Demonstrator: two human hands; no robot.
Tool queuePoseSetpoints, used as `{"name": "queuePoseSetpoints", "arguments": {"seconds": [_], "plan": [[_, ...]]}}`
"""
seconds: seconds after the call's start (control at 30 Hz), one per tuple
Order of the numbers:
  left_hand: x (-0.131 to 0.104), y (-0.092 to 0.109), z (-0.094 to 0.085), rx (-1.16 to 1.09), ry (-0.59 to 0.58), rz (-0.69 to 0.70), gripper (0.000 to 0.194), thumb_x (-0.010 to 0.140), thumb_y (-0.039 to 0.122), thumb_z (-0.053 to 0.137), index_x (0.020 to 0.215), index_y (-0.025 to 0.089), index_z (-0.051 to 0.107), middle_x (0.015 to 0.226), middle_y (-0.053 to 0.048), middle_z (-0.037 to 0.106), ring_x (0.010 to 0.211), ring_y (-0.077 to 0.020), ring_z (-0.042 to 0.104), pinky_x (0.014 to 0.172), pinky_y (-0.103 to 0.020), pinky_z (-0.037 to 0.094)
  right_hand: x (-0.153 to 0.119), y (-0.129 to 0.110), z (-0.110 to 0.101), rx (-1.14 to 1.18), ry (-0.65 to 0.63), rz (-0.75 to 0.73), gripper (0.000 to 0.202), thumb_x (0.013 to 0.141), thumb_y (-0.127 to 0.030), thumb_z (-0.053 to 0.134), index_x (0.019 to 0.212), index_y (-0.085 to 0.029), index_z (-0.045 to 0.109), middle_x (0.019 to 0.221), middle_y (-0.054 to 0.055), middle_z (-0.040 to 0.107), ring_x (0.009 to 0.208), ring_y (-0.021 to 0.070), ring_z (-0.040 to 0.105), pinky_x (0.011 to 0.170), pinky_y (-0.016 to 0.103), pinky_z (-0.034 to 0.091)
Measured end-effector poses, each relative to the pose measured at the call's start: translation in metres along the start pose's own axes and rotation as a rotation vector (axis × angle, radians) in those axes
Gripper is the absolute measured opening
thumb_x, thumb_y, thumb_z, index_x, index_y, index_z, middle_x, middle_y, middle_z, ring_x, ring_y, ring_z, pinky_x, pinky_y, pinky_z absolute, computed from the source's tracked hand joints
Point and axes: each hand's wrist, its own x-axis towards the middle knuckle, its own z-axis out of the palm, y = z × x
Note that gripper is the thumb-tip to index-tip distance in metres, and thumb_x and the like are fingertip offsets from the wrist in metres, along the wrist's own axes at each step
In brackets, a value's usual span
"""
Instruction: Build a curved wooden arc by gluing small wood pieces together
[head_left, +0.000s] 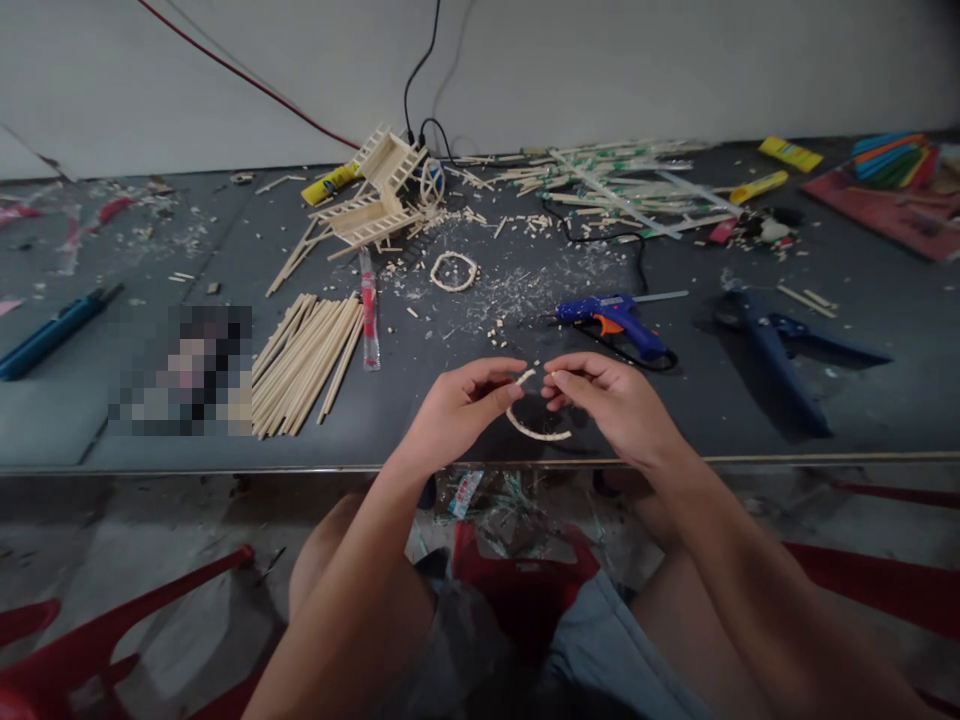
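Observation:
My left hand (480, 400) pinches a curved strip of short wooden stick pieces (541, 434), an unclosed ring shape, above the table's front edge. Close beside it, my right hand (600, 395) has thumb and forefinger pressed together on a small pale wooden piece (553, 374), near the strip's upper end. A blue hot glue gun (619, 322) with an orange trigger lies just beyond my right hand, a clear glue stick in its back. Farther off, a closed ring of wooden pieces (454, 272) lies flat among crumbs and glue threads.
Left of my hands lies a pile of wooden sticks (307, 365). A wooden stick model (382, 195) stands at the back. Blue cutters (787, 350) rest at right, a blue tool (56, 330) at left. Glue sticks and sticks (600, 185) clutter the back.

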Motion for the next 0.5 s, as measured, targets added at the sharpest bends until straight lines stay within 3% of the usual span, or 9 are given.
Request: {"name": "queuePoseSetpoints", "arguments": {"seconds": [0.27, 0.5], "plan": [[-0.0022, 0.0039, 0.0011, -0.075, -0.022, -0.030, 0.030, 0.081, 0.032, 0.066, 0.107, 0.017, 0.069, 0.097, -0.005, 0.071, 0.084, -0.0138, 0.062, 0.079, -0.027, 0.047, 0.0015, -0.0014, 0.0027, 0.150, -0.017, 0.053, 0.017, 0.076, -0.033, 0.073, 0.086, -0.020, 0.066, 0.086, 0.003, 0.072, 0.077, 0.0149, 0.067, 0.066, 0.028, 0.053], [-0.0043, 0.0064, 0.0093, -0.336, -0.113, -0.107, 0.027, 0.082, 0.027, 0.066, 0.107, 0.018, 0.070, 0.088, -0.004, 0.070, 0.078, -0.0116, 0.060, 0.074, -0.025, 0.046, 0.0025, 0.0017, 0.0050, 0.212, -0.014, 0.057, 0.017, 0.074, -0.030, 0.076, 0.084, -0.022, 0.065, 0.071, -0.003, 0.066, 0.064, 0.0083, 0.059, 0.060, 0.022, 0.045]]}}
